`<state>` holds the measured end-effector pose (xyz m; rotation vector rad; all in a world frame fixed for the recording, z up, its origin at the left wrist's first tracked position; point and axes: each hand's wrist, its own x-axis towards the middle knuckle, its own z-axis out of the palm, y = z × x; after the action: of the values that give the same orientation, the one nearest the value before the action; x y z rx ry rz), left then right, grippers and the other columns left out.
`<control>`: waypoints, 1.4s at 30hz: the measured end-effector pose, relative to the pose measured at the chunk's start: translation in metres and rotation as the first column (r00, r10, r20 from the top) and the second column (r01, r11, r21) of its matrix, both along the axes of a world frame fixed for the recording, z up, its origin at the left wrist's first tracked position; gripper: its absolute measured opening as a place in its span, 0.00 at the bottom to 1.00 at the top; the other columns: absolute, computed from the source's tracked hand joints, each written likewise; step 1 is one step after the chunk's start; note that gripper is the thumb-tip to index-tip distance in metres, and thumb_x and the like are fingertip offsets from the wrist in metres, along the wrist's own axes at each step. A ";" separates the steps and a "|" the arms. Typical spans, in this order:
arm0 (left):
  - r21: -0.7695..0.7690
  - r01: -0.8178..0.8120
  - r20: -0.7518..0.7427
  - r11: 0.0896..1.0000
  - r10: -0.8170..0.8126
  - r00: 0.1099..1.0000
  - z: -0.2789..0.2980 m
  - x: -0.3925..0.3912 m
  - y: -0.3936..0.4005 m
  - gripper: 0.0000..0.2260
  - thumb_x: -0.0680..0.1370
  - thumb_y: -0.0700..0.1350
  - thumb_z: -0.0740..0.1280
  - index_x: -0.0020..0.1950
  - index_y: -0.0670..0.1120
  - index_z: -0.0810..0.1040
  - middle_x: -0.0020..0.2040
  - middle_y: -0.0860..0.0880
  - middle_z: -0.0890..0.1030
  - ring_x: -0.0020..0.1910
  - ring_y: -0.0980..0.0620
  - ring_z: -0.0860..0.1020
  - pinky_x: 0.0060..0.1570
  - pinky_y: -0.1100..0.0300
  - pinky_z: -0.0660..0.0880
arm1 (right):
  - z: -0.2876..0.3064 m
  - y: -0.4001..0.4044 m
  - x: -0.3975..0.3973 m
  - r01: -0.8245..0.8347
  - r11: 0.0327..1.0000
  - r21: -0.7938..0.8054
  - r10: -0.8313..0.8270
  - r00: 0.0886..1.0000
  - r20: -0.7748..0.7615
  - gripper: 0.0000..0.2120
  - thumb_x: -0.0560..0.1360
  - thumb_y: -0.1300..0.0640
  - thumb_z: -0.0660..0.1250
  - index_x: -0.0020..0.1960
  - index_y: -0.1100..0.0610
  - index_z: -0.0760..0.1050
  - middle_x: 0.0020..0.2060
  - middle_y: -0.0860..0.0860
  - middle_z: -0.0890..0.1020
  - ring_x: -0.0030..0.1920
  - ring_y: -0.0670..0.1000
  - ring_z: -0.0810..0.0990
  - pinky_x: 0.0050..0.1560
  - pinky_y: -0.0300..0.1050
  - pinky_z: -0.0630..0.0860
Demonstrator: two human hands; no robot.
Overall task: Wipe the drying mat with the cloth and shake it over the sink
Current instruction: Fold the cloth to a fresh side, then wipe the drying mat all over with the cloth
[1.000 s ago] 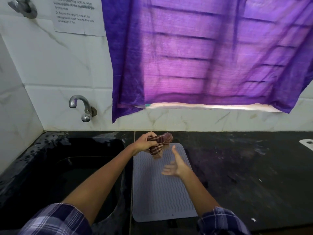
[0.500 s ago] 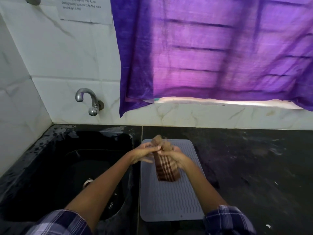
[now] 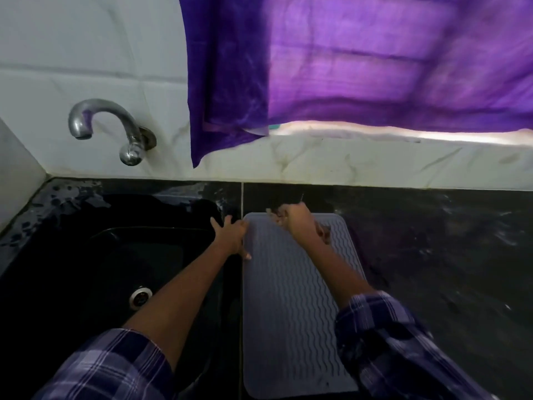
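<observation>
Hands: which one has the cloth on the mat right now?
The right hand, pressing the cloth at the mat's far end; the left hand touches its edge.

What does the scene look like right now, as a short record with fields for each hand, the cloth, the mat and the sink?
left hand: fingers spread, pressing the mat's left edge beside the sink
right hand: on the cloth at the mat's far end
cloth: brown, mostly hidden under the right hand, on the mat
drying mat: grey, ribbed, flat on the dark counter
sink: black, left of the mat, drain visible
tap: on the wall above the sink
</observation>
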<state>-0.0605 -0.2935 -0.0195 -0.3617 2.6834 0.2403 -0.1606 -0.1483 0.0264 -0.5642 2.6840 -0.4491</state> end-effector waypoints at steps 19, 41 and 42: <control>-0.318 0.172 0.194 0.932 -0.114 0.974 0.000 -0.028 -0.005 0.49 0.67 0.66 0.71 0.80 0.48 0.53 0.79 0.49 0.54 0.79 0.41 0.46 0.66 0.24 0.41 | -0.014 -0.035 -0.004 -0.307 0.917 0.254 0.292 0.952 0.094 0.16 0.73 0.52 0.69 0.57 0.61 0.78 0.54 0.58 0.81 0.55 0.57 0.80 0.60 0.51 0.77; -0.303 0.159 0.193 0.940 -0.103 0.976 -0.007 -0.025 -0.007 0.49 0.68 0.66 0.70 0.80 0.49 0.49 0.80 0.49 0.50 0.79 0.40 0.43 0.66 0.25 0.40 | -0.043 -0.053 0.022 -0.250 0.940 0.231 0.272 0.960 -0.065 0.13 0.77 0.61 0.63 0.60 0.64 0.77 0.58 0.61 0.79 0.60 0.61 0.77 0.59 0.50 0.73; -0.304 0.152 0.182 0.940 -0.099 0.978 -0.006 -0.025 -0.006 0.47 0.70 0.65 0.70 0.80 0.48 0.50 0.80 0.49 0.51 0.79 0.40 0.43 0.66 0.24 0.40 | -0.041 -0.045 0.032 -0.275 0.934 0.227 0.294 0.955 -0.051 0.14 0.76 0.59 0.65 0.60 0.63 0.77 0.58 0.60 0.79 0.60 0.60 0.77 0.60 0.50 0.73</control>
<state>-0.0856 -0.2994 -0.0258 -0.2883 2.5658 -0.2534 -0.1289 -0.1932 -0.0141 -0.9051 2.6232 -0.0508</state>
